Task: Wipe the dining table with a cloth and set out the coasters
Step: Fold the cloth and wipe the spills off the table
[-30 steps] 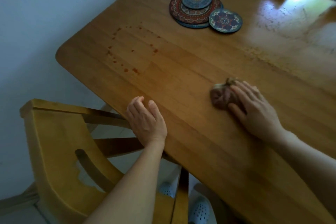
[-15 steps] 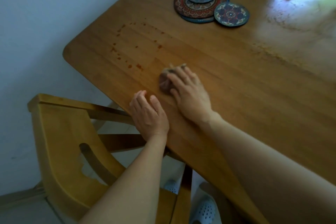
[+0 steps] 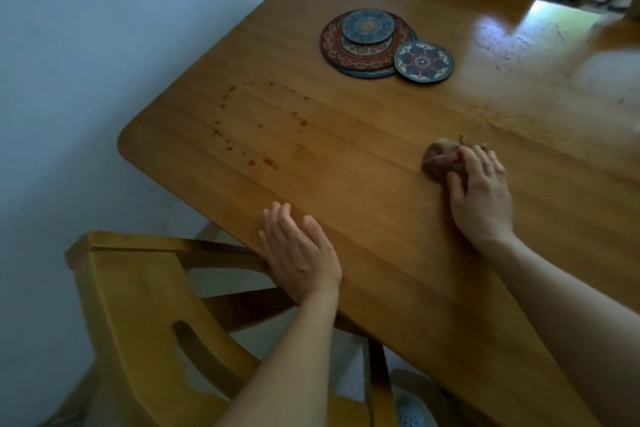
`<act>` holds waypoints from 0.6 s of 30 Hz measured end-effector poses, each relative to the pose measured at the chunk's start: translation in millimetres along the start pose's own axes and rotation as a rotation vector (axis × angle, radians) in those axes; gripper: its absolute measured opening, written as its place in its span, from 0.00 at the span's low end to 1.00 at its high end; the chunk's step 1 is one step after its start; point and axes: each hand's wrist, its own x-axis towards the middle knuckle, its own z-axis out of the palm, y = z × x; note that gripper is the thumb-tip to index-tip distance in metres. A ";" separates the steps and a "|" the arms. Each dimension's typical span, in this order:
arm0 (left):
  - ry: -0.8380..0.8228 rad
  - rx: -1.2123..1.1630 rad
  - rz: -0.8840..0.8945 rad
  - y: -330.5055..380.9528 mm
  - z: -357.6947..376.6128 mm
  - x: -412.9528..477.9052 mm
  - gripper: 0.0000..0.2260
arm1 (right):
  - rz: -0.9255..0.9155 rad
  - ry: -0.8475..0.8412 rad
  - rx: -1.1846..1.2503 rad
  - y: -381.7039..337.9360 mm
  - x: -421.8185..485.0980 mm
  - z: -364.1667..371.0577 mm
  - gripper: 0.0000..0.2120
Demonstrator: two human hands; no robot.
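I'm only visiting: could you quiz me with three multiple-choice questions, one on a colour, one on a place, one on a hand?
1. What colour is the cloth? A white; B brown; C green.
2. Where are the red spots? A left of the cloth, near the table corner; B right of the cloth; C at the far end.
3. The left hand: A makes a fist; B grips the cloth; C lies flat on the table.
Answers: 1 B, it looks brown; 2 A, they dot the rounded corner; 3 C, it rests flat at the edge.
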 end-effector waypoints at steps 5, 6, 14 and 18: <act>-0.072 0.030 -0.020 4.3 -6.9 1.1 0.28 | 0.063 0.003 -0.016 -81.3 -6.6 39.3 0.25; -0.081 0.006 -0.049 5.4 -9.9 3.4 0.27 | 0.031 -0.012 -0.028 -97.4 -10.8 47.8 0.26; -0.031 -0.324 -0.171 14.7 -29.8 137.8 0.18 | -0.311 -0.158 -0.009 -195.2 -25.8 103.7 0.26; -0.075 -0.210 -0.006 -30.1 -33.2 228.8 0.20 | -0.455 -0.201 -0.129 -174.5 -19.2 94.7 0.25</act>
